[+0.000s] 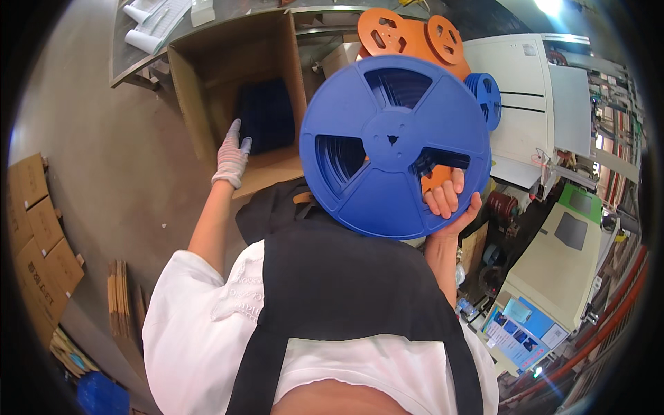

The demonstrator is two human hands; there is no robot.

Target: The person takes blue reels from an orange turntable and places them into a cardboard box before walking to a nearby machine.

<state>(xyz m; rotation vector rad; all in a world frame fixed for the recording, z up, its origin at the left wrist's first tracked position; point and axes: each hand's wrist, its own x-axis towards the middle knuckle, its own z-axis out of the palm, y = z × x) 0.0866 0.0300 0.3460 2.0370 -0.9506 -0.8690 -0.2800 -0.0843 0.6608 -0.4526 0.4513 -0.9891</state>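
Note:
A large blue plastic reel (395,197) faces up in front of my chest, with more blue reels stacked behind it showing through its cut-outs. My right hand (451,205), bare, grips its lower right rim, fingers hooked through one opening and thumb outside. My left hand (232,160) wears a thin pale glove and reaches over the near left edge of an open cardboard box (190,97). Its fingers are apart, beside a dark blue stack (271,117) inside the box; whether they touch it I cannot tell.
Orange reels (384,33) and smaller blue reels (486,100) stand beyond, by a white machine cabinet (508,69). A metal table (124,66) with papers is at far left. Stacked cartons (45,225) line the left. A beige-green machine (553,256) stands right.

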